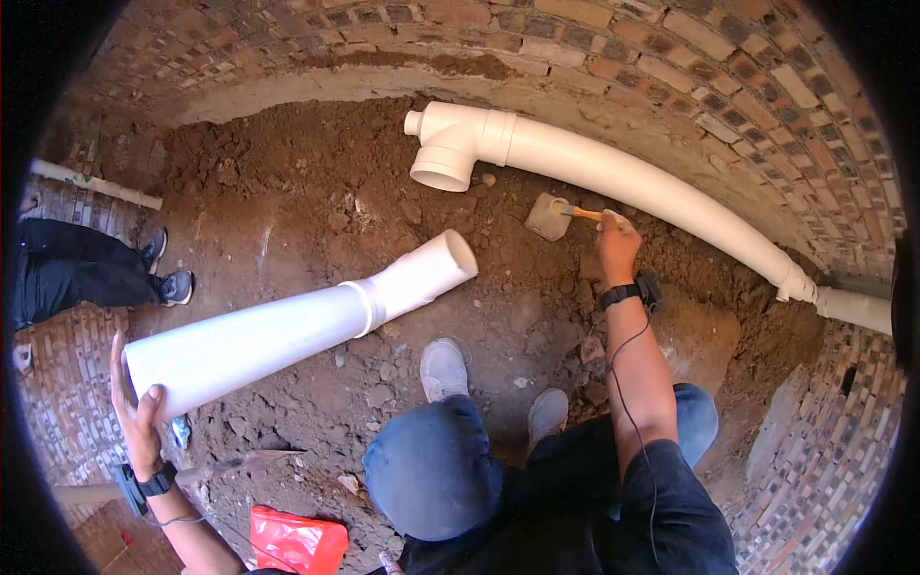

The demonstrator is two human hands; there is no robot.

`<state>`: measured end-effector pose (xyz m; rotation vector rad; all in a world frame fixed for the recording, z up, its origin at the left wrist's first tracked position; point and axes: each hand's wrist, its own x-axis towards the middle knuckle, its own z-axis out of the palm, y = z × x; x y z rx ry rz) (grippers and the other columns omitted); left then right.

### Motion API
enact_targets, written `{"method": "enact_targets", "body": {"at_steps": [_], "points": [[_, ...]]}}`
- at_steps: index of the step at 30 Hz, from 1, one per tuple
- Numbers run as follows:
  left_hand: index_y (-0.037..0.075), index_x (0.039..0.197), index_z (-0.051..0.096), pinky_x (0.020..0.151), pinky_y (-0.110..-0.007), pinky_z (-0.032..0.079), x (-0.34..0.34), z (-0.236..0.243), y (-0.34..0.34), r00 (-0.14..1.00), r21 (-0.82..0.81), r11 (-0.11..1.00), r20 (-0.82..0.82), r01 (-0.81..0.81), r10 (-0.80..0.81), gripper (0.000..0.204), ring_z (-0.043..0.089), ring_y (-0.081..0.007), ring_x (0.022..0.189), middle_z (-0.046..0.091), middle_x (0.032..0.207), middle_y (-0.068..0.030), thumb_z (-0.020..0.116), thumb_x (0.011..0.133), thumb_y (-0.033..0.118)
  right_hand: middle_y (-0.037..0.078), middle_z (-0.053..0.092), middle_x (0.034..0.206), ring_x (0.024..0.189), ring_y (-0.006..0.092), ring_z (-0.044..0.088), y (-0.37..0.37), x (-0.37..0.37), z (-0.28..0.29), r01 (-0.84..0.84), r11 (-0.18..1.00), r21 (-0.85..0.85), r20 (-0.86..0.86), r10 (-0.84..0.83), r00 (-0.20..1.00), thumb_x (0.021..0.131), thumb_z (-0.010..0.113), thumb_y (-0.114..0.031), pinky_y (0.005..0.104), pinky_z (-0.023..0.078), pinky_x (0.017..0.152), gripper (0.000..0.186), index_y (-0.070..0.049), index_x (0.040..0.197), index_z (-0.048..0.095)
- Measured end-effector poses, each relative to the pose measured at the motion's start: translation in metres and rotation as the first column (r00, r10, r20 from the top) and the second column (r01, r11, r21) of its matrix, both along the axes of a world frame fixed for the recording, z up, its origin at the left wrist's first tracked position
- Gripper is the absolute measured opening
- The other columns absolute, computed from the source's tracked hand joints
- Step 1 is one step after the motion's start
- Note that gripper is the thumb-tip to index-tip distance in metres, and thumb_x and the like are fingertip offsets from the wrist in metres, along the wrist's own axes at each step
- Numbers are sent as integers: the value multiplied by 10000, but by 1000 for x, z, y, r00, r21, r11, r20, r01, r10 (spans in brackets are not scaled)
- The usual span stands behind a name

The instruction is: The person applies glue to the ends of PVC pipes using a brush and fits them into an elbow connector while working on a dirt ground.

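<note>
My left hand cups the near-left end of a wide white plastic pipe, fingers stretched along its end and thumb on its side. The pipe lies slanting, and its far end carries a collar and a short fitting with an open mouth facing right. In my right hand is a small paintbrush with an orange-yellow handle, gripped between closed fingers. Its bristle end reaches over a small pale container on the soil; whether the bristles touch what is inside cannot be made out.
A cream pipe with a branch fitting runs along the curved-looking brick wall. Another person's legs are at the left. A shovel and a red plastic bag lie at lower left. Loose clods cover the dirt floor.
</note>
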<state>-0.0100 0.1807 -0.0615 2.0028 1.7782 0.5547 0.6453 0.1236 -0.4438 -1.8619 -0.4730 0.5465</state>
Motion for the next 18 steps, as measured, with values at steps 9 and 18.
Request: {"method": "enact_targets", "body": {"at_steps": [9, 18], "points": [[-34, 1515, 352, 1210, -437, 151, -68, 9, -43, 980, 38, 980, 19, -197, 196, 877, 250, -317, 1490, 328, 1582, -197, 612, 795, 393, 89, 724, 777, 686, 197, 654, -4, -16, 30, -124, 960, -252, -28, 121, 992, 858, 656, -140, 339, 503, 656, 210, 44, 910, 744], [-16, 1519, 357, 1214, -422, 129, -90, -7, -48, 972, 13, 973, 57, -231, 230, 840, 219, -300, 1503, 313, 1595, -183, 608, 821, 378, 17, 632, 758, 661, 114, 543, -39, -5, 26, -207, 939, -276, -113, 182, 977, 930, 634, -199, 276, 404, 574, 245, 24, 984, 721]]}}
